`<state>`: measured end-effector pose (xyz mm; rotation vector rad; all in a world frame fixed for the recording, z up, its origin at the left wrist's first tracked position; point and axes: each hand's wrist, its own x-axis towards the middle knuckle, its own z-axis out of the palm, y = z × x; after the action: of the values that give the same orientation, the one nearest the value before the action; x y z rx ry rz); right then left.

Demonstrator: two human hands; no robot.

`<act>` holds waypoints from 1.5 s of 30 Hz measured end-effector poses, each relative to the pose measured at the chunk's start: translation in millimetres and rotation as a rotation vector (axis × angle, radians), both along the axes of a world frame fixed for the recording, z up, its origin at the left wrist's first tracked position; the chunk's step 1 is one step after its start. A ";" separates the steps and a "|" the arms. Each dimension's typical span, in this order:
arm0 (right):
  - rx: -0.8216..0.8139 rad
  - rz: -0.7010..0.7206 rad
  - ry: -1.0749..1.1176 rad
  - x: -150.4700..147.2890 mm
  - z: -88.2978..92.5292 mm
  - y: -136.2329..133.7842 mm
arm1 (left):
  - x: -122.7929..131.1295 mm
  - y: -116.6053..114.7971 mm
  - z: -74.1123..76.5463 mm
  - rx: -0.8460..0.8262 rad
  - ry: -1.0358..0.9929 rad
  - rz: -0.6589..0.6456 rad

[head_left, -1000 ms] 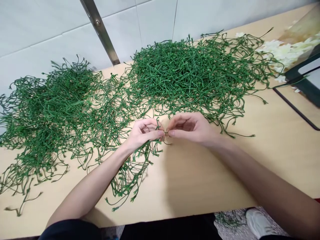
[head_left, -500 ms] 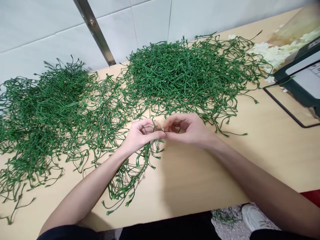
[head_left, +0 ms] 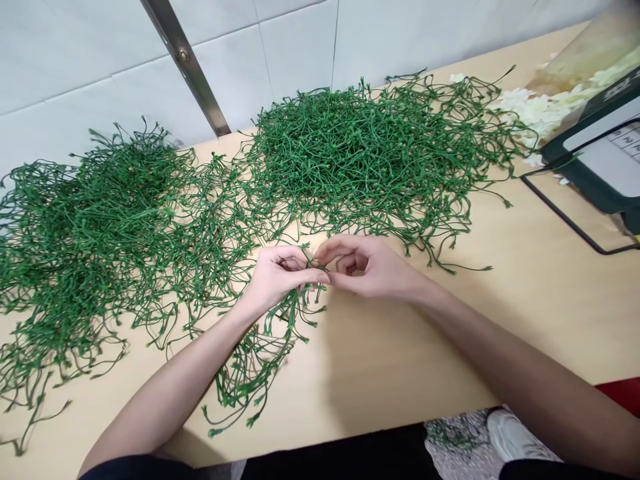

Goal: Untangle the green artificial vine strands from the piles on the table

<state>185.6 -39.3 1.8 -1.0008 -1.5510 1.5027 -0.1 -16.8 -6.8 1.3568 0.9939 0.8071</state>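
Head view, hands together, green stems held

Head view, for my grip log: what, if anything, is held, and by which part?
The left hand pinches a thin green plastic-looking stem, gripped part hidden; whether the right hand also grips it is unclear.

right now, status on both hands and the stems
Left hand pinching stem. Right hand touching left, grip unclear. Bunch beside left forearm, heap beyond hands.

head view; faces forward and down; near, above the left hand and right hand
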 end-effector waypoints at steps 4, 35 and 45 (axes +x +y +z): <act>-0.044 -0.037 0.028 -2.1 -2.4 -0.7 | 0.9 -1.7 1.5 -0.033 0.017 0.021; 0.497 0.048 -0.289 5.6 2.7 -0.2 | -3.4 0.1 11.6 -0.115 0.007 -0.207; 1.163 -0.201 -0.470 7.8 -13.2 6.7 | -0.5 -1.7 11.1 -0.125 -0.084 -0.125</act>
<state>193.4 -32.7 -11.4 -0.7418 -2.1187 0.0563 -0.7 -18.5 4.3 1.2546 0.8705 0.6910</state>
